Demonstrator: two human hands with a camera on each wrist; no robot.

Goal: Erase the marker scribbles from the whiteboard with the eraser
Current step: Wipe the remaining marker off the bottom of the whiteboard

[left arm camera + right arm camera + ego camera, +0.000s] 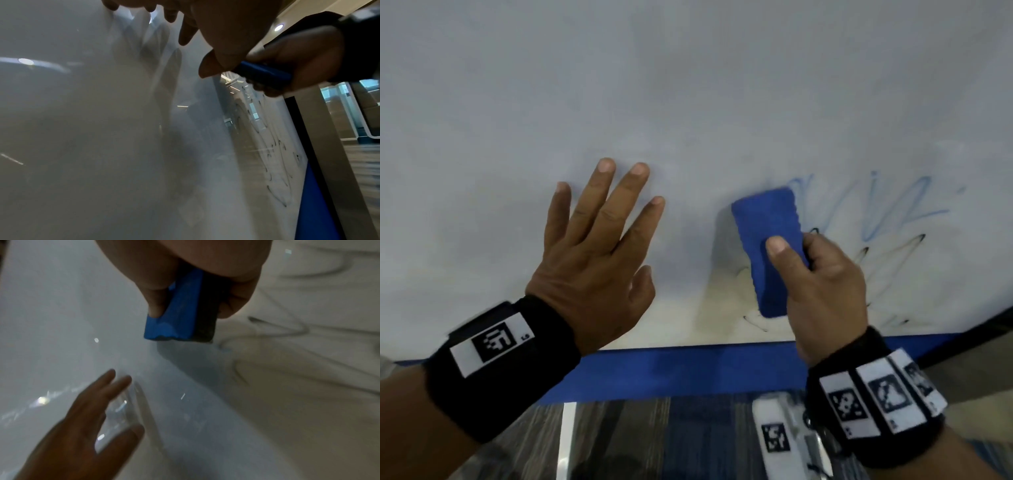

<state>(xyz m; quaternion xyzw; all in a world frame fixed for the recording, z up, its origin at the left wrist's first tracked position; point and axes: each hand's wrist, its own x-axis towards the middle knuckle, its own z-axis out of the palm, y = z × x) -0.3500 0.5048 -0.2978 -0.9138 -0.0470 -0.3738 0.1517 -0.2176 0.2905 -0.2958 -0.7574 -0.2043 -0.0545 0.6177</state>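
We see the whiteboard (102, 129) fill most of the left wrist view, its pale surface hazy and reflective. Our left hand (205, 24) enters from the top edge, fingers (186, 37) spread and pointing down toward the board. Just beside it, to the right, our right hand (298, 65) grips the blue eraser (263, 73), thumb over its top. Below the eraser, dark marker scribbles (275, 162) loop across the board's right part, near its blue border (314, 203) and a grey metal frame (333, 146).
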